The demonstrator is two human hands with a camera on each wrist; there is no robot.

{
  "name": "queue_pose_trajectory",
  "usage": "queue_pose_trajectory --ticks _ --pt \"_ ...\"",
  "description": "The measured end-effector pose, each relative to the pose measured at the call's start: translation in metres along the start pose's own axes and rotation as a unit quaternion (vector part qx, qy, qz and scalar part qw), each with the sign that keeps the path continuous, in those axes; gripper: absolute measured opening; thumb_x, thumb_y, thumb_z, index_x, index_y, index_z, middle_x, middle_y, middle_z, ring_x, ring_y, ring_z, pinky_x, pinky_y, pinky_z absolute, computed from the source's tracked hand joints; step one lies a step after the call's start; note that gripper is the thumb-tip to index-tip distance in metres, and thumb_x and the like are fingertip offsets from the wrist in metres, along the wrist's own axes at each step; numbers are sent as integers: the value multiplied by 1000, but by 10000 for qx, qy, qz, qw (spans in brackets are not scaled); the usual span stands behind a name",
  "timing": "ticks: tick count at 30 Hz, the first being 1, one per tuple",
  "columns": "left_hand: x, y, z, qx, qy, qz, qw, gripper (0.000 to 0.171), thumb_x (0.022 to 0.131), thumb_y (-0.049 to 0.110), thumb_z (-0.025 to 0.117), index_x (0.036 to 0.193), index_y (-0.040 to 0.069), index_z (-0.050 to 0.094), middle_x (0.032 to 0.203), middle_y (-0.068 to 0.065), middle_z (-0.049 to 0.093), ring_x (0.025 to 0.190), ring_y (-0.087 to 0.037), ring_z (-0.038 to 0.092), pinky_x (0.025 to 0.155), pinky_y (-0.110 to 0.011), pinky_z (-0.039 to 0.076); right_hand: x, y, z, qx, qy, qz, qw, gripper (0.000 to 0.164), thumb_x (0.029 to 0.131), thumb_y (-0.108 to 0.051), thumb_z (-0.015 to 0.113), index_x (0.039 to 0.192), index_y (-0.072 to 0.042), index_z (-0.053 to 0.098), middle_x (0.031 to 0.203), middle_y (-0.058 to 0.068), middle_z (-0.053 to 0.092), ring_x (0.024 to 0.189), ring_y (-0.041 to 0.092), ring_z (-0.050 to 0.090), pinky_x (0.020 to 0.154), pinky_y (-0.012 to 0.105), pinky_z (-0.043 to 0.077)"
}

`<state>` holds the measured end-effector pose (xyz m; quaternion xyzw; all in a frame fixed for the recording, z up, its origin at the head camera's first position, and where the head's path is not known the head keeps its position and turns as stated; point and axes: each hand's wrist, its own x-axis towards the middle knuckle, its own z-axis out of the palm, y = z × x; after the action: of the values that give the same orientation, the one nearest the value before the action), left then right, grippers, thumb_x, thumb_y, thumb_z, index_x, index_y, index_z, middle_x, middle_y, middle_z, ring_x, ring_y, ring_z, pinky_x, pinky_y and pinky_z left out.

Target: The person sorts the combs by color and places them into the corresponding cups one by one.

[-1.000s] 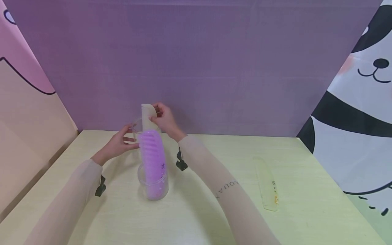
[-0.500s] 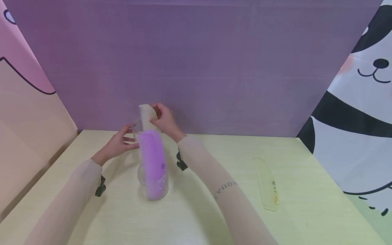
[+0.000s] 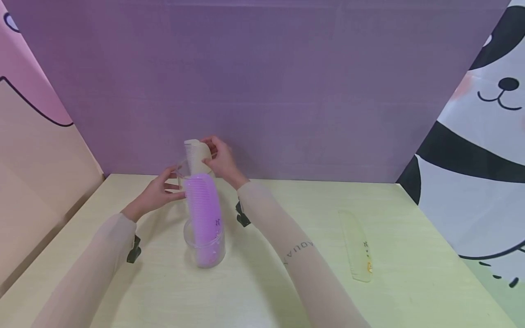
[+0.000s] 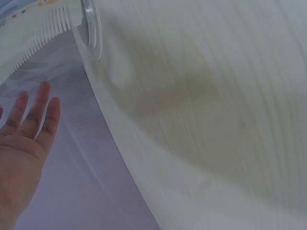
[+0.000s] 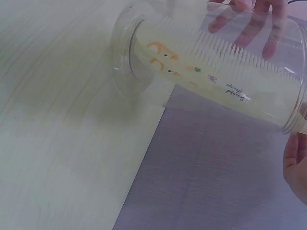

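Note:
At the back of the table, a tall clear cup (image 3: 183, 173) holds a cream comb (image 3: 198, 157) upright. The comb's top sticks out above the rim, and my right hand (image 3: 221, 159) pinches its right edge between thumb and fingers. Straight, spread fingers of my left hand (image 3: 157, 193) rest along the cup's left side; the left wrist view shows this left hand (image 4: 24, 148) palm up by the wall. Through the cup in the right wrist view, the cream comb (image 5: 196, 79) shows orange flamingo prints and small lettering. Part of the rear cup is hidden behind a purple comb (image 3: 204, 205).
The purple comb stands in a second clear cup (image 3: 222, 250), directly in front of the rear one. A see-through yellowish comb (image 3: 357, 250) lies flat on the table (image 3: 410, 282) to the right. A purple backdrop (image 3: 303, 91) rises behind the back edge.
My right hand has turned the cream comb in the cup, so its teeth now show on the left. The left hand and the other combs have stayed put.

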<state>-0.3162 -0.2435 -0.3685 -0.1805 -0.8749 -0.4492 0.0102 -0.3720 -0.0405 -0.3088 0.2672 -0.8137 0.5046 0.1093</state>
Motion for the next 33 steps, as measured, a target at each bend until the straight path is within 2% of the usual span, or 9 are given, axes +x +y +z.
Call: queue_pose_trajectory --ticks 9,14,26,33 --pt "1 -2 -1 52 -15 -61 10000 85 81 22 70 144 8 15 137 -25 35 111 -43 53 89 -48 49 2 3 0 -114 -83 92 9999 46 76 10 63 118 -9 54 104 11 60 88 19 56 73 18 47" --pt "1 -2 -2 60 -16 -95 9999 86 81 22 70 145 10 14 137 -24 35 111 -43 53 89 -48 49 2 3 1 -146 -64 169 9997 49 77 9 63 120 -11 52 101 10 59 89 19 55 71 18 47" --pt "1 0 -1 106 -38 -172 9998 87 81 27 69 145 10 12 139 -25 33 113 -44 51 89 -49 48 2 6 3 -336 -79 343 9988 44 78 7 63 118 -10 54 106 10 59 95 20 56 82 23 48" --pt "1 2 1 32 -68 -154 9999 87 82 26 69 145 10 12 138 -24 33 113 -44 51 89 -49 48 3 10 0 -232 -107 441 9987 43 78 6 62 118 -10 54 106 10 60 95 20 55 79 22 48"
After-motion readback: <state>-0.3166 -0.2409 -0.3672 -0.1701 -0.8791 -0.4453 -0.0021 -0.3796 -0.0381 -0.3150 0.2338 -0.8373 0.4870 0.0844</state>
